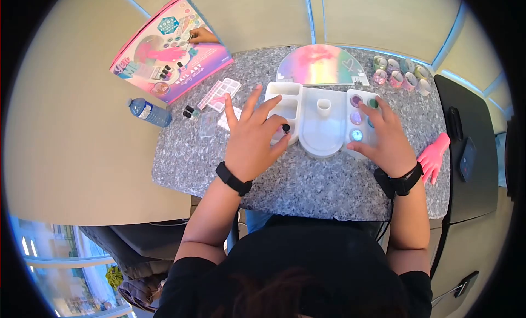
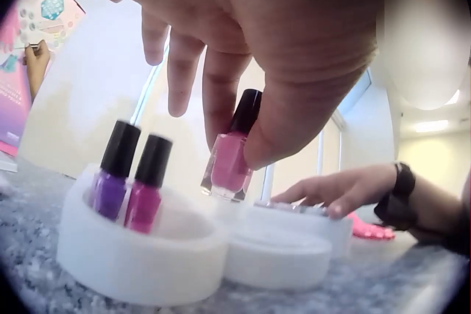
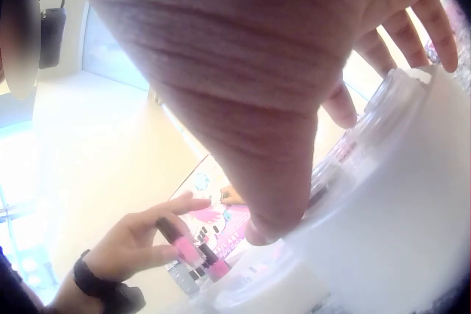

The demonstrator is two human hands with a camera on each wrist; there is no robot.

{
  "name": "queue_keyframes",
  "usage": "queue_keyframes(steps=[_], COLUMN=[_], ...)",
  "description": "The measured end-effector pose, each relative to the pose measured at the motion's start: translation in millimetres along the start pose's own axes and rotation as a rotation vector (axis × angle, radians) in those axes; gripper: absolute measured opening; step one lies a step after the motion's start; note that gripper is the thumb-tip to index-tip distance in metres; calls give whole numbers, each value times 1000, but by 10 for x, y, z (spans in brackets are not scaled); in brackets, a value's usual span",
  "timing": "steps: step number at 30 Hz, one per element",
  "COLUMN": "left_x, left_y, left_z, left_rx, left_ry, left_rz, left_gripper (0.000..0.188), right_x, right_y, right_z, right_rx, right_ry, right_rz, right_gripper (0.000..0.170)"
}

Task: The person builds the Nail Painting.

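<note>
My left hand (image 1: 249, 140) pinches a pink nail polish bottle (image 2: 231, 161) with a black cap between thumb and index finger, the other fingers spread. It is held over the white organizer tray (image 1: 323, 134). In the left wrist view, a purple polish bottle (image 2: 110, 192) and a magenta polish bottle (image 2: 142, 209) stand in the tray's rounded left compartment. My right hand (image 1: 392, 142) lies with spread fingers over the tray's right section, among small glitter pots (image 1: 356, 118). Its thumb is at the near side of that section.
Behind the tray lies a rainbow half-round board (image 1: 318, 66). A nail art box (image 1: 172, 49), a water bottle (image 1: 149, 112), small dark-capped bottles (image 1: 190, 112) and a pink palette (image 1: 224, 92) are at left. Several glitter jars (image 1: 402, 79) and a pink model hand (image 1: 434, 158) are at right.
</note>
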State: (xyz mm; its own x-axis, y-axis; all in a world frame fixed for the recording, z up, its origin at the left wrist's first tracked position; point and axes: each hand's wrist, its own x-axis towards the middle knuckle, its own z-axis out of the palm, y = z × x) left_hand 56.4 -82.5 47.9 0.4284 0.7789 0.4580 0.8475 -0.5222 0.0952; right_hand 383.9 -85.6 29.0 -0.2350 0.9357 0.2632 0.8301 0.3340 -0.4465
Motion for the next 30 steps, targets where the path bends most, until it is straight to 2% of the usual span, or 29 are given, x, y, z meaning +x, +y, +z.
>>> queue_keyframes(steps=[7, 10, 12, 13, 14, 15, 16, 18, 22, 24, 25, 27, 28, 30], left_x=[-5, -11, -23, -31, -30, -68, -134, -175, -333, -431, -425, -424, -412, -410], left_y=[-103, -117, -115, -112, -109, -125, -207, -547, -1440, -1771, -1838, -1931, -1944, -1943], left_z=[163, 170, 185, 140, 58, -3, -38, -96, -159, -157, -194, -237, -240, -226], left_rx=[71, 95, 105, 110, 10, -86, -70, -57, 324, 542, 539, 518, 518, 530], left_ry=[-9, -32, -7, -12, -5, 6, 3, 133, 177, 95, 97, -226, -225, -274], left_rz=[-11, -9, -51, -58, -84, -121, -152, -292, -712, -847, -843, -999, -993, -970], left_gripper=[17, 27, 53, 53, 64, 75, 75, 79, 83, 69, 69, 59, 59, 39], right_x=[14, 11, 2, -1, 3, 10, 20, 28, 3, 13, 14, 10, 9, 6], right_y=[-19, -24, -1, 11, 32, 63, 72, 65, 68, 87, 81, 88, 106, 117], right_z=[-7, -11, 0, 16, 20, 12, 25, 48, 50, 40, 34, 42, 54, 61], right_rx=[-14, -5, -12, -17, -9, -5, 4, 11, 13, 14, -2, -18, -24, -31], right_ry=[-14, -20, -12, -4, -13, -8, -6, -12, -2, 7, 3, 1, 6, 9], right_rz=[11, 13, 3, -12, -24, -42, -63, -64, -39, -45, -51, -54, -60, -57], right_gripper=[90, 90, 90, 91, 91, 92, 92, 92, 91, 91, 91, 90, 90, 90])
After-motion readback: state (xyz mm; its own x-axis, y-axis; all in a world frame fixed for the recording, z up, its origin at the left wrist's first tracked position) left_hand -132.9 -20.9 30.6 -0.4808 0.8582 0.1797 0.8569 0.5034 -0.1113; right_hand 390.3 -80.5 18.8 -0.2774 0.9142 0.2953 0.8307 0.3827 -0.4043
